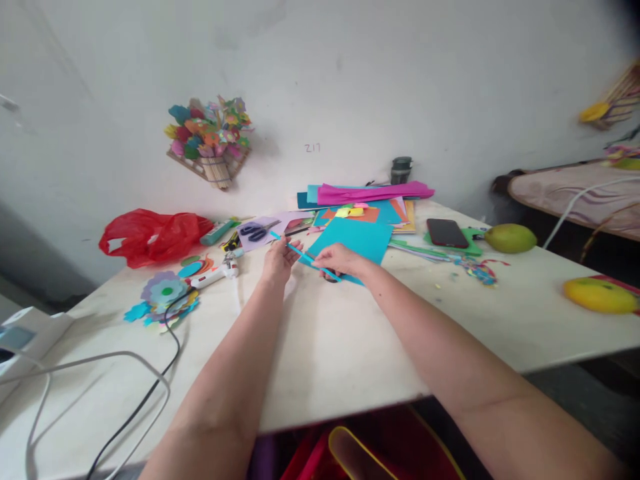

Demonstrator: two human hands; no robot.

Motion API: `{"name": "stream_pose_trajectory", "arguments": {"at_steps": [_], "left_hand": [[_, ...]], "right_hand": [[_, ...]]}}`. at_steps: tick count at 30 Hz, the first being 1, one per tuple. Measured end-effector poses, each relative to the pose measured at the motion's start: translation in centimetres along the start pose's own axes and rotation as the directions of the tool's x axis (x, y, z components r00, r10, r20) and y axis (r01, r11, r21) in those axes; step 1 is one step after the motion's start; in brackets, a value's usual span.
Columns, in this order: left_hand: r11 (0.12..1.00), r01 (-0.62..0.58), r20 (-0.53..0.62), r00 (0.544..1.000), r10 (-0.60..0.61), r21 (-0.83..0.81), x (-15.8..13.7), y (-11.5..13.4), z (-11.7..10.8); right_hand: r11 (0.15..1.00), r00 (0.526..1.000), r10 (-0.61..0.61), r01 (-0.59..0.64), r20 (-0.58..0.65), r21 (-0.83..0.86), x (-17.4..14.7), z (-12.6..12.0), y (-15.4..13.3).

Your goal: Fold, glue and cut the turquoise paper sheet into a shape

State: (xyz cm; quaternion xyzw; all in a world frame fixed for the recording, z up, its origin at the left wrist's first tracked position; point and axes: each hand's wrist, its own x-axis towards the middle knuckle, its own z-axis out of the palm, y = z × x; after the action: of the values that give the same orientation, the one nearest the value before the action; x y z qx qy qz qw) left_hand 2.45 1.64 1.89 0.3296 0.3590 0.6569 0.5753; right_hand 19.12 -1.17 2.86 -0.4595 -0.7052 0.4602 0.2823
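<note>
A narrow light-blue paper strip [304, 257] slants between my two hands above the table. My left hand [281, 260] pinches it near its upper left end, with the other fingers loosely curled. Closer to its lower right end, my right hand [339, 259] grips the strip between thumb and fingers. Something small and dark shows just below my right fingers; I cannot make out what it is. Behind my right hand lies a blue paper sheet [367, 241]. Dark-handled scissors [255, 232] rest on a pale lilac sheet [280, 220] beyond my left hand.
A white glue gun [215, 272] with a black cord lies left, by paper flowers [165, 293] and a red plastic bag [155, 237]. Rightward are a phone [447, 233], a green mango [510, 238] and a yellow mango [600, 295]. Folded magenta paper [375, 193] lies behind.
</note>
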Motion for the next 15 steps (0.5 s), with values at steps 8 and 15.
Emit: {"name": "stream_pose_trajectory", "arguments": {"at_steps": [8, 15], "left_hand": [[1.0, -0.028, 0.035, 0.999, 0.029, -0.005, -0.2, 0.2, 0.8], [0.904, -0.186, 0.142, 0.98, 0.141, 0.385, 0.0, -1.3, 1.1]], "right_hand": [[0.992, 0.991, -0.085, 0.075, -0.106, -0.102, 0.3, -0.3, 0.0], [0.971, 0.852, 0.036, 0.095, -0.523, 0.222, 0.3, -2.5, 0.2]]}}
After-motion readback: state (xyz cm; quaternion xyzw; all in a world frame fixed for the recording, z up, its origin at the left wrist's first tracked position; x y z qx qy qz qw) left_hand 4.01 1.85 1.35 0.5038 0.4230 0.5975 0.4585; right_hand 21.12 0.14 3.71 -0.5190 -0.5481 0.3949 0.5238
